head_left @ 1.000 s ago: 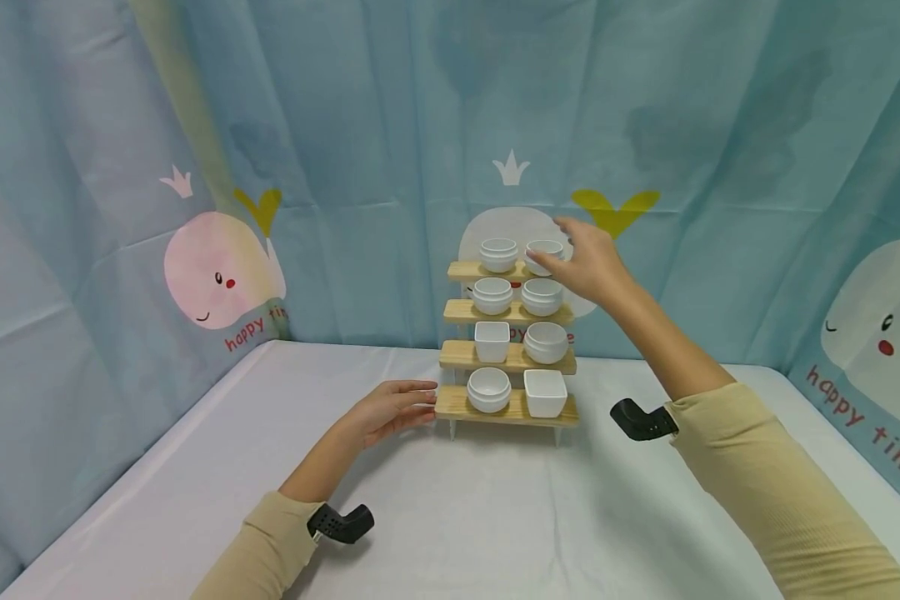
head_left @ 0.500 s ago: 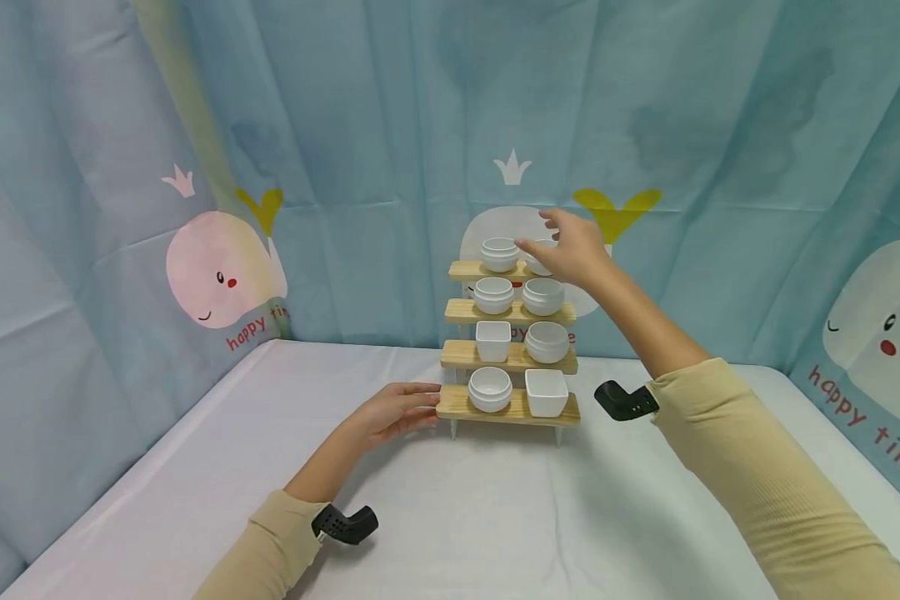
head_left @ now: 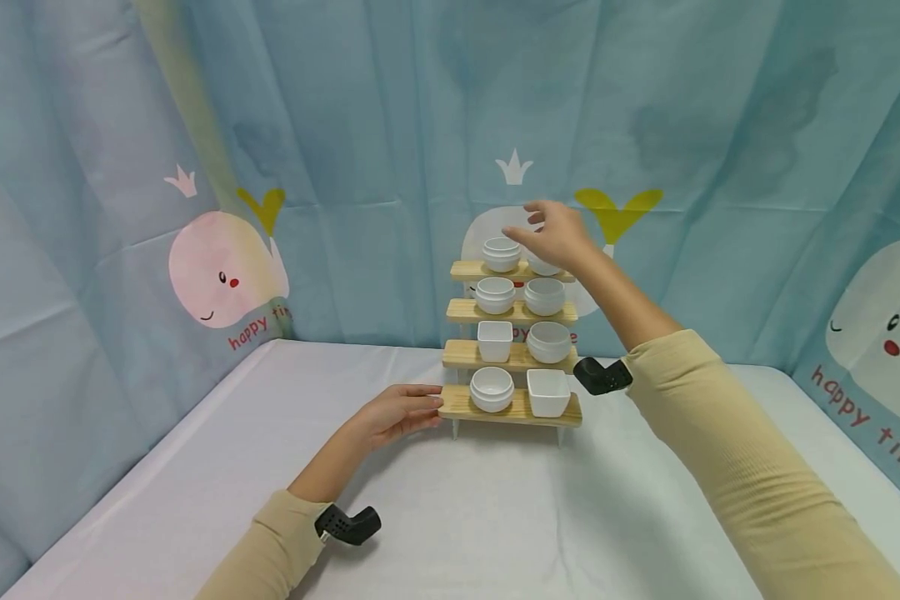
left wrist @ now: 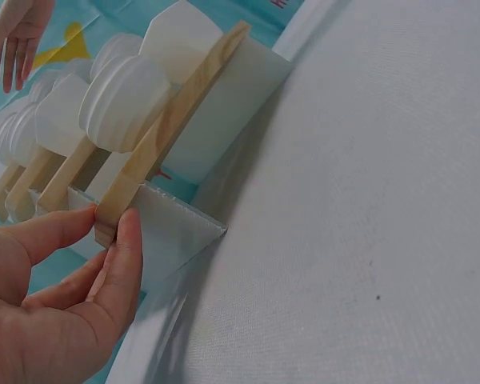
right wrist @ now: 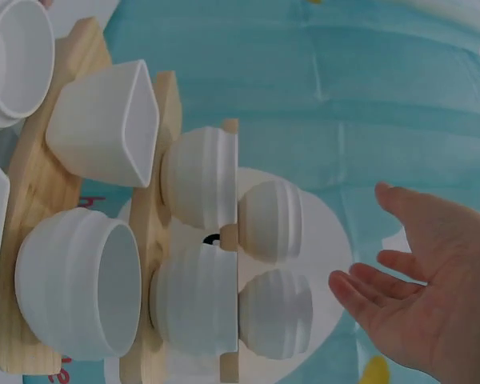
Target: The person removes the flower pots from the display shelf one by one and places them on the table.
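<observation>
A tiered display stand (head_left: pixel 461 405) has wooden boards on clear supports and carries two small white bowls per level. The bottom board holds a round bowl (head_left: pixel 491 390) and a square bowl (head_left: pixel 548 393). With thumb and fingers, my left hand (head_left: pixel 399 415) pinches the left end of the bottom wooden board (left wrist: pixel 172 132), plainly seen in the left wrist view. Above the top level hovers my right hand (head_left: pixel 558 236), holding nothing, its fingers spread and apart from the bowls. It partly hides the top right bowl (head_left: pixel 543 265); in the right wrist view the top round bowls (right wrist: pixel 270 221) stand near its fingertips.
A white cloth covers the table (head_left: pixel 465 508) under the stand. Close behind it hangs a blue printed curtain (head_left: pixel 375 167), which also runs along both sides. Each wrist wears a black camera mount (head_left: pixel 348 525).
My right hand has moved left and slightly up over the top level, towards the left bowl. The left hand has gone from beside the bottom board's end to pinching it.
</observation>
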Motion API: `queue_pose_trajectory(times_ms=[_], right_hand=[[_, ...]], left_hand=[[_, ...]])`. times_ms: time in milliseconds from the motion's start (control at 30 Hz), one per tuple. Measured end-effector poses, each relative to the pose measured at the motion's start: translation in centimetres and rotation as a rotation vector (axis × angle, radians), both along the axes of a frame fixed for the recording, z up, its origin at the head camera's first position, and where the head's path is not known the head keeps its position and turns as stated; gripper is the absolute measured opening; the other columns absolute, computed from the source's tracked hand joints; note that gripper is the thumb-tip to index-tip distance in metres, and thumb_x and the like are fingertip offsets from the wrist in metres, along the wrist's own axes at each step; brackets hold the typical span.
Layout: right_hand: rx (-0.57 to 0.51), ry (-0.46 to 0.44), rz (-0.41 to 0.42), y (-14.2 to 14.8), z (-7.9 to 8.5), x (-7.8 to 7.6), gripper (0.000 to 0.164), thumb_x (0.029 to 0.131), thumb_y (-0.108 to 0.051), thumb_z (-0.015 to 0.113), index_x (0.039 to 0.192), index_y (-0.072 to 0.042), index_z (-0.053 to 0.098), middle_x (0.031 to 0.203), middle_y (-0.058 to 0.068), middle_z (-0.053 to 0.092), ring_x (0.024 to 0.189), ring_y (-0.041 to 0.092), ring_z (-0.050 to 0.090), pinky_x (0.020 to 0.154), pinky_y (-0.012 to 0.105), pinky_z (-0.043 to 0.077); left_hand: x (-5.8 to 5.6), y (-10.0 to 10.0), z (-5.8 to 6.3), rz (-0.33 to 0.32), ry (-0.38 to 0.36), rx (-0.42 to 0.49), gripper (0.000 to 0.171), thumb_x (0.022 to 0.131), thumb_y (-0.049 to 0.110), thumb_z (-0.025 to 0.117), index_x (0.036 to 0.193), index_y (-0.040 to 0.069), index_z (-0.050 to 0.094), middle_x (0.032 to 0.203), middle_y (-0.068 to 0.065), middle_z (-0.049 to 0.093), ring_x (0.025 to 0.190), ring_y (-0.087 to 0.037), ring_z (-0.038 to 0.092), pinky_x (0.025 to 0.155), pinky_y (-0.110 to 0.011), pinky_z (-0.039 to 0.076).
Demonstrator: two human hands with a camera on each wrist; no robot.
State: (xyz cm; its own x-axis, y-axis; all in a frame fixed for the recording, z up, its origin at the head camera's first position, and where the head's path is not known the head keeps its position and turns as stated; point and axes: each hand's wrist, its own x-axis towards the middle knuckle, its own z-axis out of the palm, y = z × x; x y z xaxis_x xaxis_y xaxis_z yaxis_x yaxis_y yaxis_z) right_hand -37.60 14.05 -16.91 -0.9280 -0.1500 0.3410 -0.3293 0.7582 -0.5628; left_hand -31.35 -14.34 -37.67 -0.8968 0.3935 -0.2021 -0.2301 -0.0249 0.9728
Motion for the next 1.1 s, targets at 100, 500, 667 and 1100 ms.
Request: queue_pose_trajectory(times_ms=[100,500,667,1100], right_hand=[[-0.013,-0.018,0.010,-0.3,0.1,-0.5,0.068,0.105,-0.038,0.065,0.158,0.000,0.044,0.154,0.025,0.052,0.143,0.041,0.048,0.118,0.053,0.048],[-0.055,-0.075,0.057,-0.6,0.4,-1.6,0.068,0.104,-0.032,0.067,0.157,0.003,0.043,0.155,0.027,0.049,0.144,0.042,0.047,0.120,0.052,0.046],[-0.049,-0.122,0.061,-0.7,1.0,-1.9,0.070,0.104,-0.034,0.066,0.159,0.003,0.041,0.156,0.027,0.048,0.145,0.042,0.046,0.122,0.051,0.044],[0.029,-0.177,0.054,-1.8,1.0,-3.0,0.071,0.105,-0.037,0.065,0.159,0.003,0.041,0.157,0.026,0.048,0.145,0.040,0.047,0.121,0.049,0.046]], left_hand=[[0.0,0.0,-0.1,0.004,0.000,0.004,0.052,0.108,0.001,0.055,0.154,-0.015,0.038,0.115,-0.012,0.067,0.089,-0.009,0.072,0.086,-0.020,0.064],[0.1,0.0,-0.2,-0.012,0.009,0.030,0.051,0.108,-0.001,0.053,0.154,-0.018,0.036,0.113,-0.012,0.066,0.089,-0.009,0.071,0.085,-0.020,0.064],[0.2,0.0,0.0,-0.006,0.011,0.023,0.051,0.108,-0.001,0.054,0.154,-0.017,0.037,0.115,-0.014,0.066,0.089,-0.010,0.072,0.086,-0.020,0.064],[0.5,0.0,0.4,0.011,-0.006,0.010,0.051,0.108,-0.001,0.056,0.154,-0.016,0.039,0.114,-0.013,0.066,0.089,-0.010,0.071,0.084,-0.019,0.064]])
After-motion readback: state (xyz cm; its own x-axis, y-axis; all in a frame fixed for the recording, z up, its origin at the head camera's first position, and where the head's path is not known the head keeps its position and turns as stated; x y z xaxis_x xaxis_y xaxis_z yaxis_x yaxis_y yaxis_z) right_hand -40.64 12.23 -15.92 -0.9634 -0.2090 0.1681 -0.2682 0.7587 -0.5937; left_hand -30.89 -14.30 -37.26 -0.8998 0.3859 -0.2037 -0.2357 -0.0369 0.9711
